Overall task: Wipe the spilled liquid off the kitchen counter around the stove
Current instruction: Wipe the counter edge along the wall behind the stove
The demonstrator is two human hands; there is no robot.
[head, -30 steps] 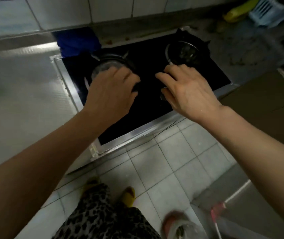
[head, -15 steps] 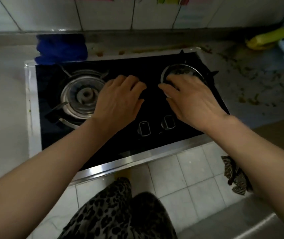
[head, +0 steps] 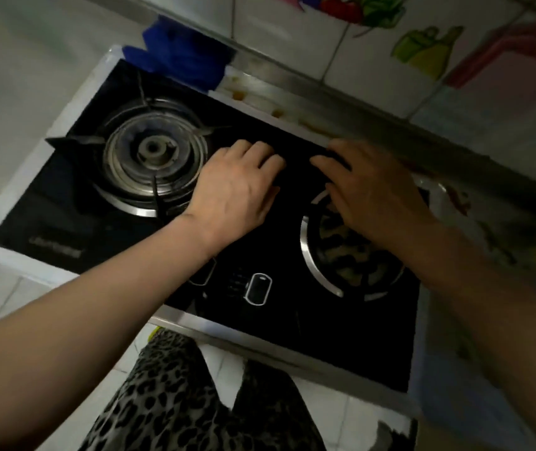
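**Both hands bare over the hob, cloth out of reach at the back**

Nearest me: the front edge of the stove (head: 260, 333), then the control markings (head: 258, 289) on the black glass. My L forearm crosses above them.

L hand (head: 239, 190) sits palm down just right of the left burner (head: 152, 157), fingers (head: 261, 154) loosely spread, gripping nothing I can see. R hand (head: 374, 193) hangs over the back part of the right burner (head: 345, 252), fingers (head: 328, 166) extended toward the far rim, also w/o anything in them. Can't tell if either palm actually touches the glass.

Risks, as I judge them:
- No rag in hand, so sweeping now would just smear the mess w/ skin.
- L hand sits just beside the pan-support prongs; a quick reach could snag them and knock the support off its seat.
- If a burner is warm, R wrist is right above it. Heat not visible, can't say.

Further back: brownish spill spots (head: 237, 96) on the strip of counter (head: 485, 242) behind the stove, more staining (head: 459, 200) right of the hob. R fingertips are near the back strip; L ones well short. The blue cloth (head: 178, 60) lies bunched at the back-left corner, against the tiled wall (head: 292, 27), well apart from both hands, L hand closer.
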